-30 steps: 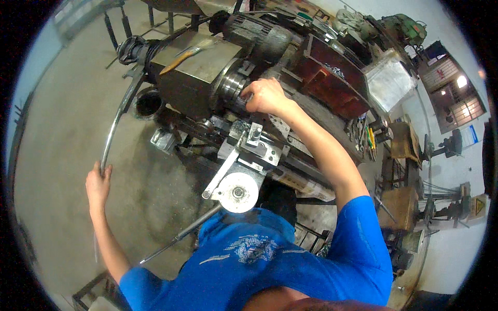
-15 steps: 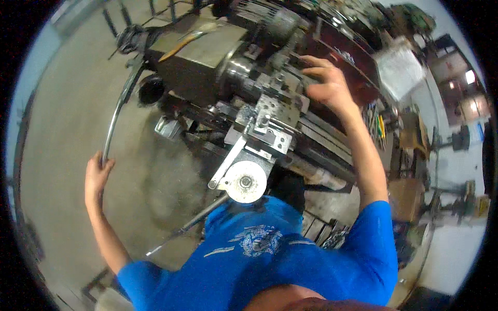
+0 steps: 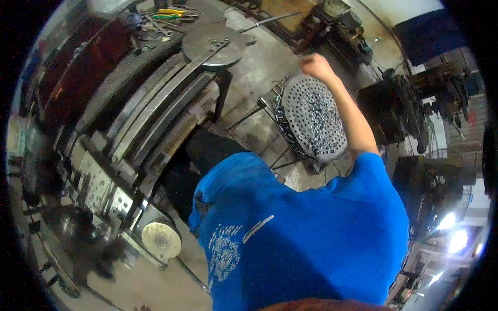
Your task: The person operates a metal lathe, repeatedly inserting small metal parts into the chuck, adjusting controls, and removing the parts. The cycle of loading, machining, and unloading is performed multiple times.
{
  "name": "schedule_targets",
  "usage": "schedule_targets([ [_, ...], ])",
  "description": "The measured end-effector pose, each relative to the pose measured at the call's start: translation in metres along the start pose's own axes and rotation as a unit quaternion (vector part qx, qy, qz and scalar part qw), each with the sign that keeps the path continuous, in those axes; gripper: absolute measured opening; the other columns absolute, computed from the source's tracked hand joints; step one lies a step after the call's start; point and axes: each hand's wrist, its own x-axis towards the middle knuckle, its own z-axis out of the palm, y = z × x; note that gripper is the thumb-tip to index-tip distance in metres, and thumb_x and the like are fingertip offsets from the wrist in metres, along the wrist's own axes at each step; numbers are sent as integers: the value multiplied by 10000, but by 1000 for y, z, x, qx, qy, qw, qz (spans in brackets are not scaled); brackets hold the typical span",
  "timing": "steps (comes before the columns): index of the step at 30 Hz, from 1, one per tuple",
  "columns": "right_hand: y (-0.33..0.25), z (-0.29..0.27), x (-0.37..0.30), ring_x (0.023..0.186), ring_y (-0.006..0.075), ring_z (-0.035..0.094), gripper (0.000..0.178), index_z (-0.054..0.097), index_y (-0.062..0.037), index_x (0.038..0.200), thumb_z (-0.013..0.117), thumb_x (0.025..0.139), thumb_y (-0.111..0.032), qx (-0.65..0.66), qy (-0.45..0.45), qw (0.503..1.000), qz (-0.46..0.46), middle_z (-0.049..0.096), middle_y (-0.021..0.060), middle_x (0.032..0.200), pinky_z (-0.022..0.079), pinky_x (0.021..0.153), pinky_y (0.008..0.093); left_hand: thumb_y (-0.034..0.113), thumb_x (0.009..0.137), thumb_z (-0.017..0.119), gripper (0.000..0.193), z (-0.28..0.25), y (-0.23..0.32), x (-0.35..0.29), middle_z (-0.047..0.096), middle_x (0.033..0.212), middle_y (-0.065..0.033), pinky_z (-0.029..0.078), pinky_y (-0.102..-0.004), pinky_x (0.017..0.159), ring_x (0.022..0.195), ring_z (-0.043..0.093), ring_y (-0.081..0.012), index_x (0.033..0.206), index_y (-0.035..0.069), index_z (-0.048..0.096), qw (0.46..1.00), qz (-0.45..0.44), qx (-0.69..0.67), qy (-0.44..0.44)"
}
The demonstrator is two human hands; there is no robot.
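Observation:
My right hand is stretched out, its fingers curled together and somewhat blurred. Whatever it may hold is too small or smeared to name. It is above the far edge of a round, perforated metal tray, on which many small shiny metal pieces are heaped. Of my left hand, only what look like fingertips show at the bottom edge; their grip is hidden. To the left is a lathe with a pale round handwheel, a drilled metal block and long bed rails.
A round metal plate sits at the far end of the rails. Pliers and wrenches lie beside it at upper left. Thin stand legs reach out by the tray. Dark machinery stands at right.
My view has turned right, bringing the perforated tray into sight and shifting the lathe left. My right hand has left the lathe and closed over the tray. My left hand has nearly dropped from view.

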Motion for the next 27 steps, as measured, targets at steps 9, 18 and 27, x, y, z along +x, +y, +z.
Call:
schedule_targets([
  [9, 72, 99, -39, 723, 364, 591, 240, 636, -6, 718, 583, 614, -215, -116, -90, 986, 84, 612, 212, 751, 484, 685, 423, 321, 795, 636, 519, -27, -15, -14, 524, 1059, -193, 475, -393, 819, 953, 561, -283, 1148, -32, 493, 999, 10, -3, 33],
  [18, 150, 155, -20, 697, 352, 570, 302, 612, -6, 726, 562, 726, -303, -233, -132, 960, -81, 600, 193, 746, 447, 621, 451, 235, 757, 648, 383, -9, 39, -58, 589, 934, -183, 464, -419, 731, 853, 577, -323, 1057, 25, 537, 720, 144, 626, 263],
  [27, -93, 30, -8, 911, 241, 587, 352, 615, 18, 986, 530, 649, -39, 126, -15, 983, -132, 598, 158, 1024, 464, 786, 333, 90, 870, 495, 248, 115, 134, -101, 639, 839, -68, 473, -259, 724, 756, 594, -119, 1085, -3, 574, 900, 425, 71, -62],
])
